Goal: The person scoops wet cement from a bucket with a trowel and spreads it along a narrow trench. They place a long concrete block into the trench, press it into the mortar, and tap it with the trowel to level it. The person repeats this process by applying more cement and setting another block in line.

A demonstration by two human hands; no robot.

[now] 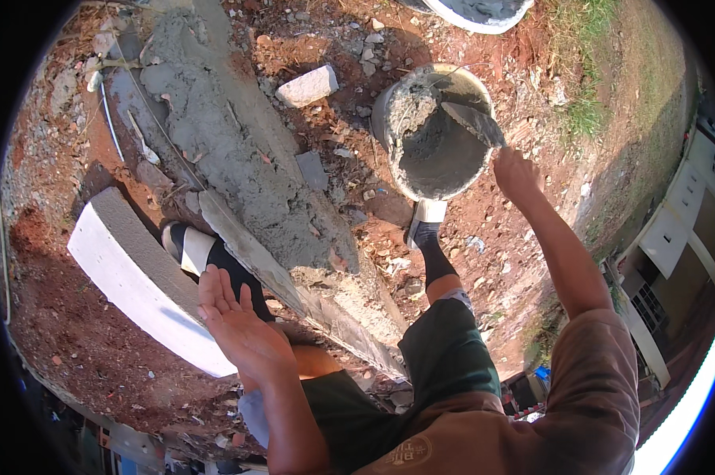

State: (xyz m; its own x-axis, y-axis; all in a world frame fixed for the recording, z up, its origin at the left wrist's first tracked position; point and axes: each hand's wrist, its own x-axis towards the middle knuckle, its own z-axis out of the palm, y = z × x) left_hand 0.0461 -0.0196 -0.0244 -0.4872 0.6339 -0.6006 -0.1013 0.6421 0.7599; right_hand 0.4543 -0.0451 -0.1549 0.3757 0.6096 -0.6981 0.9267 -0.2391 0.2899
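My right hand (pixel 518 174) is closed around the handle of a trowel (pixel 472 123). The trowel's grey blade reaches over the rim into a round bucket (pixel 392 162). Wet grey mortar (pixel 429 150) coats the bucket's inside and is heaped at its far left side. My left hand (pixel 243 321) is empty, its fingers stretched out, above the ground near my left shoe. Beside it lies a long pale block (pixel 155 297) with a grey side. Between my legs runs a low wall base (pixel 349 297), its top spread with wet mortar (pixel 239 158).
A white broken block (pixel 308 86) lies left of the bucket on red, rubble-strewn soil. Another mortar container (pixel 484 20) stands at the far edge. A string (pixel 163 127) stretches along the mortar bed. Grass (pixel 587 63) grows at the right, with buildings (pixel 682 222) beyond.
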